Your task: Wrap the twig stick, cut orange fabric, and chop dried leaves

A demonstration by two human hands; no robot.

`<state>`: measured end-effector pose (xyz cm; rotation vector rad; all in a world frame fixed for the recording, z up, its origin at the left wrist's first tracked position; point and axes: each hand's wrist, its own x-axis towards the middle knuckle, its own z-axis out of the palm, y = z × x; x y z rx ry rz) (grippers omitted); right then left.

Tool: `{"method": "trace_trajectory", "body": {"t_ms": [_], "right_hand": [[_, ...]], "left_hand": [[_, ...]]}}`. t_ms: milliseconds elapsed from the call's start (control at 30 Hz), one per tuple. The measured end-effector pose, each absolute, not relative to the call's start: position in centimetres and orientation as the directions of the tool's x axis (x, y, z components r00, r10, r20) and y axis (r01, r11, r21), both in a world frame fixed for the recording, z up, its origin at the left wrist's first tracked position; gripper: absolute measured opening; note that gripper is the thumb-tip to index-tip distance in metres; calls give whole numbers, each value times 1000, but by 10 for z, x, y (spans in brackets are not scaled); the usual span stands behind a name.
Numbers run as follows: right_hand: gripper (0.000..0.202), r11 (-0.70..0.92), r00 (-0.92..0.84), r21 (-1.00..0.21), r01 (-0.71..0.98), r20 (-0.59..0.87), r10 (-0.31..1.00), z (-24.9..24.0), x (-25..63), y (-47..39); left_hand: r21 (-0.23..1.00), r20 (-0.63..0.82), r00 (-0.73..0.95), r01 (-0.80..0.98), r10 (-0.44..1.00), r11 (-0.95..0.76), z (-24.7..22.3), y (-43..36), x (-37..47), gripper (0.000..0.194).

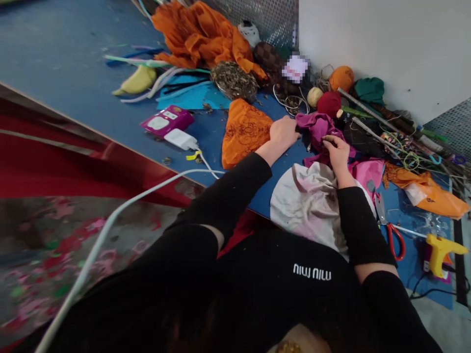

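Observation:
A crumpled purple cloth (319,126) lies in front of me on the blue table. At its left edge my left hand (284,133) is closed, fingers curled on the cloth; its fingertips are partly hidden. Over the cloth's right part, my right hand (337,153) pinches a small dark brownish thing too small to name. A white, pink-stained cloth (305,196) spreads under my right wrist, hanging toward my lap. Beside my left wrist sits an orange printed cloth (245,130), folded to a point. Pink fabric (369,170) shows to the right of my right hand.
Red-handled scissors (395,242) and a yellow glue gun (439,255) lie at right. Sticks (371,130), wrapped balls and cloth crowd the back. A bag of dried herbs (234,81) and a white plug (181,139) are at left. A pale cable (121,208) crosses the table edge.

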<state>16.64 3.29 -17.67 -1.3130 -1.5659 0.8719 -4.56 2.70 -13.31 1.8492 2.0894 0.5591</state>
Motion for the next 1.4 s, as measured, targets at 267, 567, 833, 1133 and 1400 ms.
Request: {"method": "trace_trajectory", "body": {"t_ms": [267, 567, 833, 1133, 1400], "right_hand": [[22, 220, -27, -928, 302, 223, 975, -172, 167, 26], [30, 484, -362, -527, 698, 324, 874, -102, 143, -14], [55, 432, -382, -173, 885, 260, 887, -92, 120, 37], [40, 493, -496, 79, 867, 242, 834, -119, 137, 26], [38, 449, -422, -13, 893, 320, 848, -152, 165, -8]], "left_hand": [[819, 34, -252, 562, 967, 117, -129, 22, -44, 5], [626, -466, 129, -650, 875, 429, -118, -10, -9, 23], [703, -465, -68, -635, 883, 321, -120, 8, -22, 20], [945, 55, -520, 301, 852, 123, -124, 84, -63, 30], [623, 56, -359, 742, 932, 248, -138, 134, -70, 28]]}}
